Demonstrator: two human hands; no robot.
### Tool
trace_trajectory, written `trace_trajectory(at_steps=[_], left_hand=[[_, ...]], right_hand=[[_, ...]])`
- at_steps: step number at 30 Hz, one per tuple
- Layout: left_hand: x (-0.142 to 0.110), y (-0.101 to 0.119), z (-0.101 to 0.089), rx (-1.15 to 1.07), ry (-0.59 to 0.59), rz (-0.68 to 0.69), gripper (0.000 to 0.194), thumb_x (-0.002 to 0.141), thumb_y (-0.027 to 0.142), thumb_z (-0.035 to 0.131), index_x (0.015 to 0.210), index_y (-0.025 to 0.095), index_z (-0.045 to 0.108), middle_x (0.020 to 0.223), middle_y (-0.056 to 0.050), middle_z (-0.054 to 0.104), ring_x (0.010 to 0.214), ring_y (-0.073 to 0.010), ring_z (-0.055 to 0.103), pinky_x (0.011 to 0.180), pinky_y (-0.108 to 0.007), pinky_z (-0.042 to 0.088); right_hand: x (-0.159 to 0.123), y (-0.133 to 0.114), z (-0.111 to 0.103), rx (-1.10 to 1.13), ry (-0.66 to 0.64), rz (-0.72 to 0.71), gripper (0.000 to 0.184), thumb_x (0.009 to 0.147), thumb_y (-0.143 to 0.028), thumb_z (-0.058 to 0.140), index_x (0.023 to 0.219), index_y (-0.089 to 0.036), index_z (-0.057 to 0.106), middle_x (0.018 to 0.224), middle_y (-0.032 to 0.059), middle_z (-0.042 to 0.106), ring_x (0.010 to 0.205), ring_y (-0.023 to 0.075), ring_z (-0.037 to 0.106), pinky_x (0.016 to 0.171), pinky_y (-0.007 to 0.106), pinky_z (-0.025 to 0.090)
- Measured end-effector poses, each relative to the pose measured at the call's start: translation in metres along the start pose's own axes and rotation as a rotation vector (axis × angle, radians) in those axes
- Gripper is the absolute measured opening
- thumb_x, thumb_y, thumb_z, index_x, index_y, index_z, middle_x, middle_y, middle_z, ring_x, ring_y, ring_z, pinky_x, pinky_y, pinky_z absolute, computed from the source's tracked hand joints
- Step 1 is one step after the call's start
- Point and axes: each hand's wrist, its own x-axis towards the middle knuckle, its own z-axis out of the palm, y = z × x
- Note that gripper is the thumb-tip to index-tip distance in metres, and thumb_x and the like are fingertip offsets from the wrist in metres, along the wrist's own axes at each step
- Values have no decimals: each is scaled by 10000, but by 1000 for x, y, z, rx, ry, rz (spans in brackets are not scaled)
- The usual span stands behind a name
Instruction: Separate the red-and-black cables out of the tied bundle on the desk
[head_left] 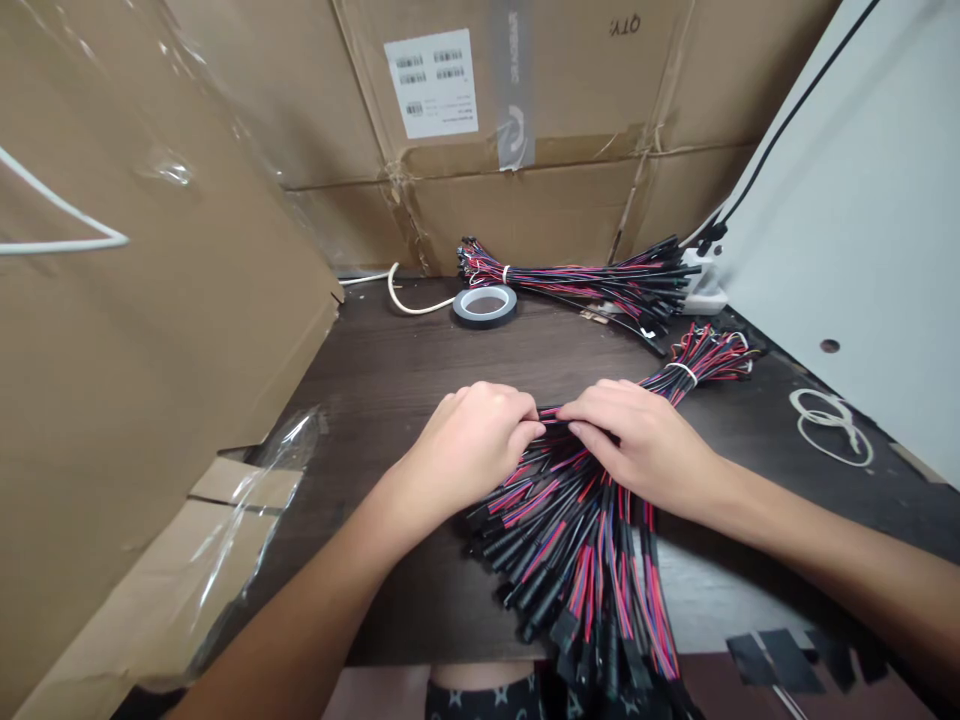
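Note:
A thick bundle of cables [555, 530], red, blue and black with black connector ends, lies fanned out over the front of the dark table. A white tie [681, 372] binds it near its far right end. At the top of the fan, my left hand [487, 435] pinches one cable between thumb and fingers. My right hand [637, 440] grips the same cable a short way to the right, resting over the bundle. A small stretch of red and black wire shows between both sets of fingertips. The palms hide the rest of that cable.
Behind lies a second tied cable bundle [570, 280] beside a roll of black tape [484, 306]. Cut black tape pieces [776, 660] hang at the front right edge. A coiled white cord [831, 425] sits right. Cardboard [187, 250] walls the left and back; a white panel [862, 230] stands right.

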Motion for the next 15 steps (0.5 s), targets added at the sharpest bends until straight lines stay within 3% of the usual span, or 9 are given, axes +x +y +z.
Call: trace_trajectory(at_steps=[9, 15], left_hand=[[-3, 2, 6, -19, 91, 136, 175, 892, 128, 575, 722, 147, 611, 700, -18, 623, 654, -159, 570, 636, -270, 394], [-1, 1, 1, -26, 13, 132, 164, 886, 125, 594, 726, 153, 609, 689, -7, 619, 640, -153, 553, 620, -267, 360]], right_hand=[[1, 0, -2, 21, 10, 9, 188, 930, -130, 460, 926, -154, 646, 804, 54, 664, 725, 175, 560, 699, 327, 425], [1, 0, -2, 21, -20, 1, 180, 928, -134, 469, 897, -155, 645, 792, 47, 656, 721, 173, 557, 679, 318, 393]])
